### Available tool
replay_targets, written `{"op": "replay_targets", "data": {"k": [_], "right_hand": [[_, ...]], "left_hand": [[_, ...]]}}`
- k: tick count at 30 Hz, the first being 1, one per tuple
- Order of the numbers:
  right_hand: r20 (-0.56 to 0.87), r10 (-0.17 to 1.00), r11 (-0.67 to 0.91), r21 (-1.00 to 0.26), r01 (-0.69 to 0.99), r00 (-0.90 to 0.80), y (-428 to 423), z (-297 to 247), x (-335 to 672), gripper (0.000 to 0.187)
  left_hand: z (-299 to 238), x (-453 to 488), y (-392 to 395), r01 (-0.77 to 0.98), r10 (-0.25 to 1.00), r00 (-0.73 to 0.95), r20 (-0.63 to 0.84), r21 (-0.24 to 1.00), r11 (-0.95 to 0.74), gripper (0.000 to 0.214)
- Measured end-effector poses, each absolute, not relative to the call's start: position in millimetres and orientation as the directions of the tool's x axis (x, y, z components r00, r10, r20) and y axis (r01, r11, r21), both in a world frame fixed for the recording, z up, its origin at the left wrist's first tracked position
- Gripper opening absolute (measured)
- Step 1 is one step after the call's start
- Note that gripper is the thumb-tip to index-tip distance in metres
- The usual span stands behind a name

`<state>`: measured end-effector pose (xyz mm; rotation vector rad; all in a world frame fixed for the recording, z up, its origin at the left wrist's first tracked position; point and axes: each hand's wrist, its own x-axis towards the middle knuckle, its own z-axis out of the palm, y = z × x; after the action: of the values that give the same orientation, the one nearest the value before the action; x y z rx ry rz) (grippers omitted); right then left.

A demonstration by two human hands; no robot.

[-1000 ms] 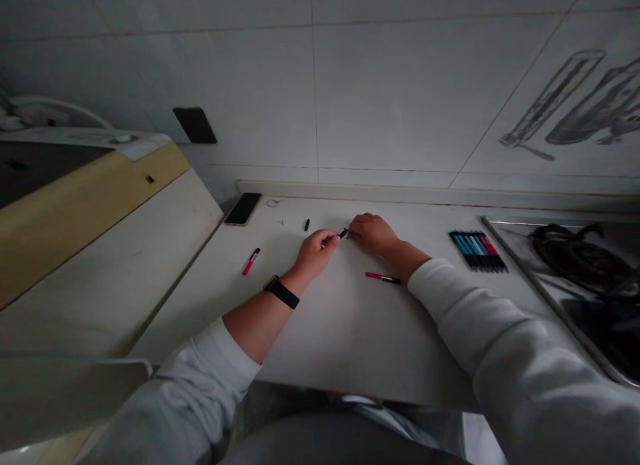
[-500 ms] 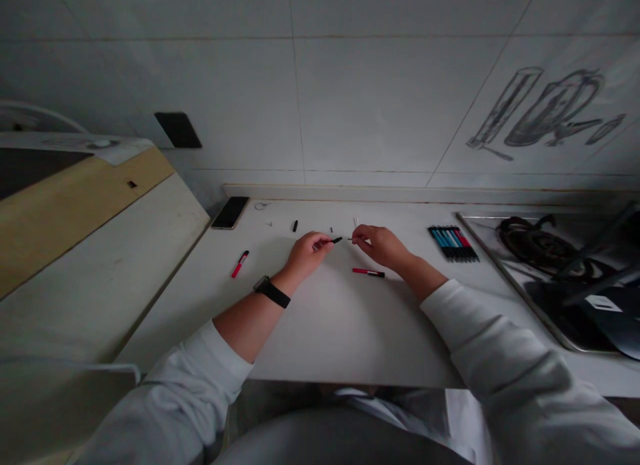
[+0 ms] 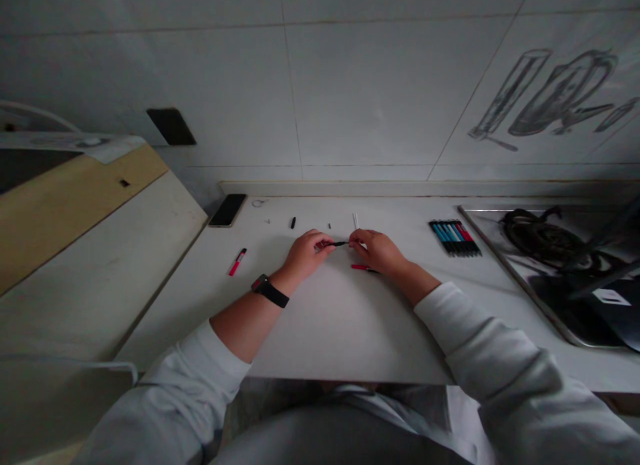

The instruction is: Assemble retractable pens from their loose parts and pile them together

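Note:
My left hand, with a black watch on its wrist, pinches a thin black pen part whose tip points right. My right hand is closed at that tip, fingers pinched on a small piece I cannot make out. Both hands rest on the white counter. A red pen lies just under my right wrist, partly hidden. A white refill tube, a tiny dark bit and a black cap lie behind the hands.
A red pen piece lies at the left, a dark phone at the back left. A row of several blue, red and black pens sits right of my hands, beside a gas stove. A tilted wooden board borders the left.
My hands have drawn together again, the right fingers closing on the pen part's tip. My right wrist now covers part of the red pen. The view shifted a little.

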<state>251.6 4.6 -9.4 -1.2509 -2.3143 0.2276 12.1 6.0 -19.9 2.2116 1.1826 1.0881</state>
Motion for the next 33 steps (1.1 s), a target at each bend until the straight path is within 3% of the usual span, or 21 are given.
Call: {"op": "replay_targets", "data": {"k": [7, 11, 14, 18, 21, 25, 29, 33], "right_hand": [[0.307, 0.796, 0.589, -0.198, 0.783, -0.521, 1, -3, 249, 0.017], [0.319, 0.776, 0.616, -0.193, 0.764, -0.545, -1, -1, 249, 0.018], [0.356, 0.771, 0.631, -0.311, 0.71, -0.529, -2, -3, 248, 0.017], [0.395, 0.811, 0.583, -0.609, 0.537, -0.432, -3, -7, 243, 0.01], [0.414, 0.85, 0.526, -0.711, 0.466, -0.326, 2, -8, 246, 0.02], [0.489, 0.851, 0.48, -0.579, 0.658, -0.191, 18, -10, 267, 0.024], [0.448, 0.845, 0.479, -0.387, 0.788, -0.293, 36, -22, 289, 0.03], [0.381, 0.833, 0.519, -0.285, 0.806, -0.402, 46, -33, 293, 0.035]], "left_hand": [[-12, 13, 0, 0.577, 0.781, 0.414, 0.468, 0.529, -0.623, 0.008], [-11, 14, -2, 0.592, 0.775, 0.424, 0.468, 0.505, -0.628, 0.007], [-11, 15, -3, 0.574, 0.783, 0.404, 0.472, 0.536, -0.619, 0.006], [-11, 15, -3, 0.498, 0.799, 0.38, 0.466, 0.625, -0.601, 0.007], [-14, 16, -1, 0.431, 0.823, 0.363, 0.438, 0.704, -0.565, 0.01], [-22, 18, 5, 0.274, 0.894, 0.272, 0.356, 0.862, -0.427, 0.016], [-27, 19, 10, 0.105, 0.908, 0.268, 0.323, 0.927, -0.361, 0.02], [-28, 20, 10, 0.119, 0.914, 0.283, 0.29, 0.935, -0.333, 0.021]]}}
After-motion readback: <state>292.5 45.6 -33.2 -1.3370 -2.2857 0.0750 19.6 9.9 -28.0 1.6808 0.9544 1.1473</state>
